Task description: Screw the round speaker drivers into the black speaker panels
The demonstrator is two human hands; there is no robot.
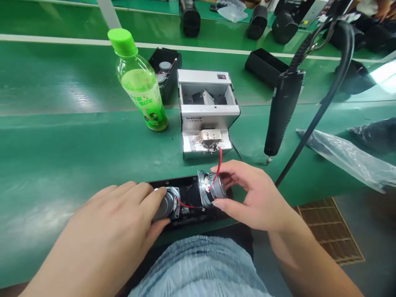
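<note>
My left hand (pixel 123 214) is closed round a round silver speaker driver (pixel 167 203) at the left part of a black speaker housing (pixel 188 220). Between thumb and fingers, my right hand (pixel 250 194) grips a second speaker driver (pixel 213 189), which is tilted on its side over the housing's right part. Red wires (pixel 187 205) run between the two drivers, and another red wire (pixel 220 159) rises from the right one to the front of a silver screw feeder (pixel 210 111). The housing lies at the table's near edge, partly covered by both hands.
A green-capped drink bottle (pixel 139 82) stands left of the feeder. Behind it sits another black housing with drivers (pixel 165 68). A black electric screwdriver (pixel 283 111) hangs at right, near a clear plastic bag (pixel 349 159). An empty-looking black case (pixel 266 66) lies behind.
</note>
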